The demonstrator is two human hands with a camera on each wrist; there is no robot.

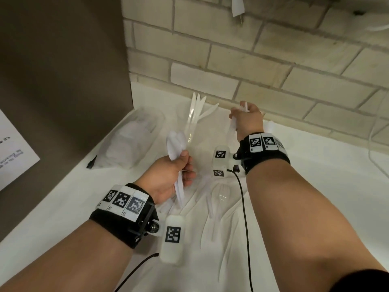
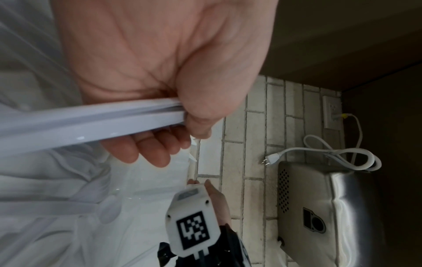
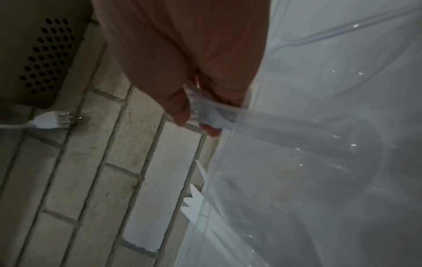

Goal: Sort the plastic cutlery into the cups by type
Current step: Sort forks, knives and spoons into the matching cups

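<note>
Our left hand (image 1: pixel 174 175) clamps spoons (image 1: pixel 175 142) by the handles, near the knife cup (image 1: pixel 192 125); right hand (image 1: pixel 246 119) pinches forks (image 3: pixel 205 108). Light, slick, springy: grip mid-handle.

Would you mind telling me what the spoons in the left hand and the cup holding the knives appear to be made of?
Spoons in the left hand: apparently opaque white plastic, glossy, with a highlight on the handles in the left wrist view. Cup holding the knives: seemingly clear thin plastic; the knives show through its glinting wall.

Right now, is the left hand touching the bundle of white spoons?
Touching. In the head view the left hand grips the spoons, and the left wrist view shows its fingers curled around their handles.
</note>
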